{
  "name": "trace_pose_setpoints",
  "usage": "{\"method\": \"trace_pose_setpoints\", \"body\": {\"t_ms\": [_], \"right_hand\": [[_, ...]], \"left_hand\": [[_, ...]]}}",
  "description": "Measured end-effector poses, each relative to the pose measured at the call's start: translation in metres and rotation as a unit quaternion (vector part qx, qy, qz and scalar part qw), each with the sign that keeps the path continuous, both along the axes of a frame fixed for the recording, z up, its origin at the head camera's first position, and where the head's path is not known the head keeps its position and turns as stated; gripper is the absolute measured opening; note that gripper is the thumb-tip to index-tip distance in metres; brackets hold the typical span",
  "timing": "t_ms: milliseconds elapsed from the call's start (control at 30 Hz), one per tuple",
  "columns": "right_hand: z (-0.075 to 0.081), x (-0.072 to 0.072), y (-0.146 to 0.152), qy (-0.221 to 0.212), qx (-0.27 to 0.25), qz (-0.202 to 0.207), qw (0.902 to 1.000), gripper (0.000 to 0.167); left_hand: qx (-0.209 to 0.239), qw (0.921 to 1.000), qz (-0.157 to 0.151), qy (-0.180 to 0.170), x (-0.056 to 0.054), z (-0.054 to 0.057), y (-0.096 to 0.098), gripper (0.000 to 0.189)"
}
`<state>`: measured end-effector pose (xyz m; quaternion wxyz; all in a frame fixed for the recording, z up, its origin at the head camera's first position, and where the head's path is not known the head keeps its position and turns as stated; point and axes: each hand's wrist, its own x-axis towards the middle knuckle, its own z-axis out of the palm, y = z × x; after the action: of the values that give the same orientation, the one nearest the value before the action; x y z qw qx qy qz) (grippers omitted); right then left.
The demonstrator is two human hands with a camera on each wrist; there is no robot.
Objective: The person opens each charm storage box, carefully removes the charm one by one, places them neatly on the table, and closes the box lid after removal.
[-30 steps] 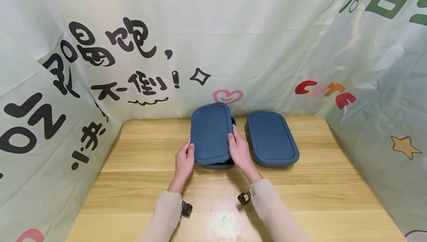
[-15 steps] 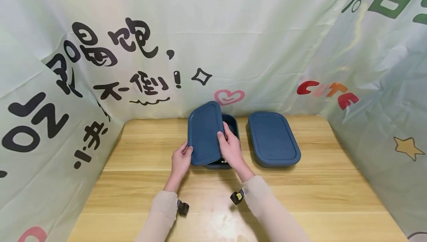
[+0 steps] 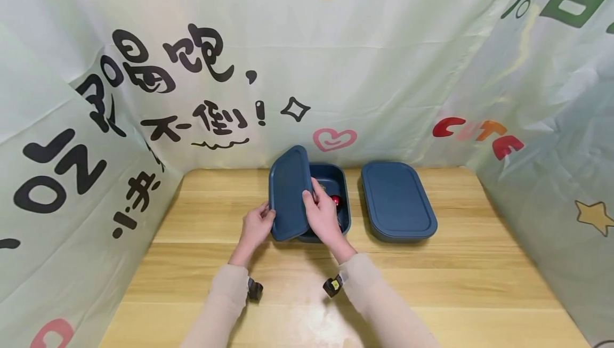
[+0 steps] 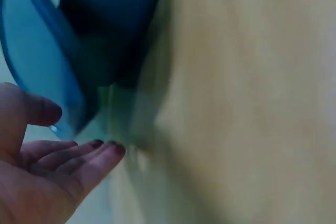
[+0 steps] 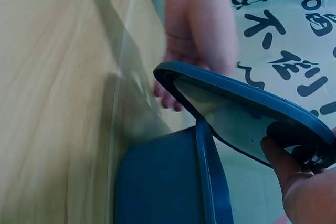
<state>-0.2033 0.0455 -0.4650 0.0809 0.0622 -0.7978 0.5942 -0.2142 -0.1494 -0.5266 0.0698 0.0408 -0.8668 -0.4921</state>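
Note:
A dark blue rectangular lid (image 3: 289, 193) stands tilted over the left side of a matching box (image 3: 347, 215), its right edge raised. My right hand (image 3: 322, 217) pinches that raised edge, thumb on the top face. In the right wrist view, a finger of it presses the lid's underside. My left hand (image 3: 256, 226) is at the lid's lower left edge. The left wrist view shows its fingers (image 4: 79, 163) extended below the lid's corner and its thumb overlapping the lid. Inside the box are a shiny red round piece (image 3: 336, 200) and a small pale thing, partly hidden by my right hand.
A second blue box with its lid on (image 3: 399, 201) stands just to the right. Both boxes sit toward the back of a wooden table (image 3: 460, 284). A printed cloth (image 3: 384, 71) hangs behind and along the sides.
The lid has swung up and left off the box, its right edge rising with my right hand. The inside of the box and the red piece have come into view.

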Motion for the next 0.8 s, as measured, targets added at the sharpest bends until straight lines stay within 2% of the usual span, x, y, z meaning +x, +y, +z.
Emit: {"method": "trace_pose_setpoints", "body": {"t_ms": [67,200,300,433,567,800], "right_hand": [[0.000,0.000,-0.002,0.002,0.001,-0.001,1.0000,0.054],[-0.001,0.001,-0.007,0.008,0.001,0.002,1.0000,0.054],[-0.001,0.002,-0.011,0.009,-0.005,0.007,0.9999,0.052],[0.000,0.004,-0.016,0.011,-0.006,0.009,0.9999,0.051],[0.000,0.006,-0.020,0.015,0.010,0.007,0.9998,0.052],[-0.002,0.007,-0.024,0.029,0.035,0.025,0.9987,0.053]], "left_hand": [[-0.035,0.9992,-0.005,0.017,-0.006,0.010,-0.003,0.047],[-0.074,0.9956,-0.014,0.056,-0.021,0.038,-0.001,0.043],[-0.071,0.9946,-0.029,0.070,-0.032,0.064,0.006,0.041],[-0.046,0.9956,-0.045,0.067,-0.045,0.091,0.016,0.042],[-0.039,0.9967,-0.050,0.052,-0.055,0.104,0.022,0.044],[-0.019,0.9969,-0.070,0.030,-0.061,0.107,0.029,0.043]]}}
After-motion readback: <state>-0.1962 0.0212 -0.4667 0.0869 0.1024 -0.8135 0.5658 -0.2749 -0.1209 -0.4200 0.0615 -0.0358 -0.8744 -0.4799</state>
